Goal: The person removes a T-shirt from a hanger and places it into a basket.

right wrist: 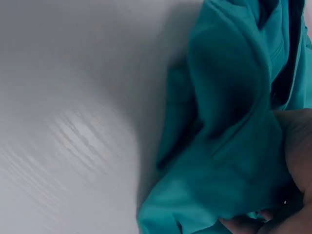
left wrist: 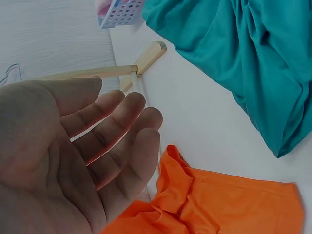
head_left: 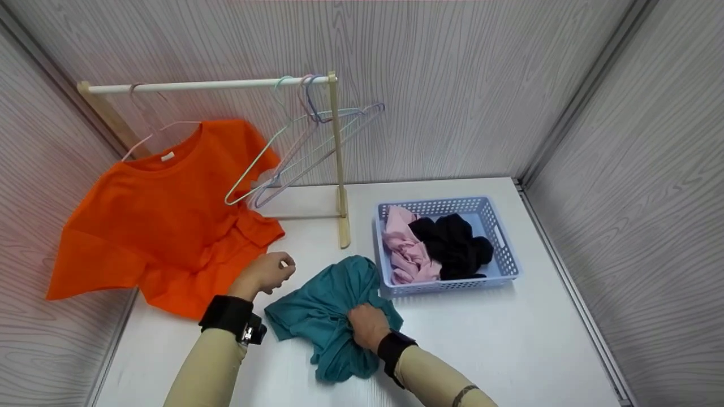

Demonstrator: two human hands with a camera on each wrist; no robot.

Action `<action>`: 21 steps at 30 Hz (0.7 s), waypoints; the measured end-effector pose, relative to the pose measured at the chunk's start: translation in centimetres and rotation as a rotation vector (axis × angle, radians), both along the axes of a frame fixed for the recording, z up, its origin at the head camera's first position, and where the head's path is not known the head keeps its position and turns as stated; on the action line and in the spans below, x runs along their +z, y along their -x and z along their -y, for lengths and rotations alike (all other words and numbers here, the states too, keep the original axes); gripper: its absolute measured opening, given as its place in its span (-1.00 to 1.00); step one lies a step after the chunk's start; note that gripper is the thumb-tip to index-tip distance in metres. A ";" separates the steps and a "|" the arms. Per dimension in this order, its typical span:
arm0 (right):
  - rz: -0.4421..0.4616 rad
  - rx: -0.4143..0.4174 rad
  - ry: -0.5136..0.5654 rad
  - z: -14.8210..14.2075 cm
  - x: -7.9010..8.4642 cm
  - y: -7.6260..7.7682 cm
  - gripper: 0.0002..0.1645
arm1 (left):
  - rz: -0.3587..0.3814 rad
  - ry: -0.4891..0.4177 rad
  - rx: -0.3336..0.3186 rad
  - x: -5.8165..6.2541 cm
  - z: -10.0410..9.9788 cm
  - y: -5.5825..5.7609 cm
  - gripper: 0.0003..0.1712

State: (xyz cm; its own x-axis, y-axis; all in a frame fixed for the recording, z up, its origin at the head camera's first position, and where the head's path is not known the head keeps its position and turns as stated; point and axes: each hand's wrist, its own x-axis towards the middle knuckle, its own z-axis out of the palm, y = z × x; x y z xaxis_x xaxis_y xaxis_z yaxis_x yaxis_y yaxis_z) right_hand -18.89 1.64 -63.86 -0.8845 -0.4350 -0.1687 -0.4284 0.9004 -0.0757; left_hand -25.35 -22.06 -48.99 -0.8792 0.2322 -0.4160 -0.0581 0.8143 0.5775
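Observation:
A crumpled teal garment (head_left: 331, 305) lies on the white table, and my right hand (head_left: 369, 327) grips a bunched fold near its middle. Close up in the right wrist view, the teal cloth (right wrist: 229, 146) gathers against the fingers, part of which it hides. My left hand (head_left: 270, 272) hovers left of the teal garment and holds nothing. Its fingers (left wrist: 131, 122) are loosely bent, palm showing, in the left wrist view. Beside that hand, an orange T-shirt (head_left: 169, 209) hangs from a pink hanger on the rack, its lower part draped on the table.
The rack's white rail (head_left: 209, 85) carries several hangers, including a mint green hanger (head_left: 257, 161) at its right end. A wooden post (head_left: 337, 147) supports that end. Right of it, a light blue basket (head_left: 452, 287) holds a pink garment (head_left: 404, 249) and a black garment (head_left: 452, 243).

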 end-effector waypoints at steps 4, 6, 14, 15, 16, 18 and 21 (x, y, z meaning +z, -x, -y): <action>0.079 -0.022 0.059 -0.1 0.0 0.0 -0.22 | 0.022 -0.009 0.012 -0.3 0.0 -0.3 -0.65; 0.135 -0.042 0.082 -0.3 0.0 0.0 -0.01 | 0.039 -0.014 0.019 -0.4 0.0 -0.4 -0.65; 0.174 0.023 0.087 -1.4 0.2 0.0 -0.45 | 0.059 -0.028 0.024 -0.6 0.3 -0.9 -0.61; 0.167 0.039 0.091 -1.5 0.3 0.0 -0.50 | 0.064 -0.028 0.026 -0.5 0.3 -0.9 -0.61; 0.167 0.052 0.094 -1.6 0.3 0.0 -0.53 | 0.069 -0.028 0.033 -0.5 0.3 -1.0 -0.61; 0.183 0.064 0.107 -1.8 0.4 0.1 -0.53 | 0.074 -0.030 0.038 -0.5 0.4 -1.1 -0.60; 0.226 0.067 0.150 -2.2 0.9 0.5 -0.50 | 0.076 -0.039 0.040 -0.5 0.4 -1.2 -0.60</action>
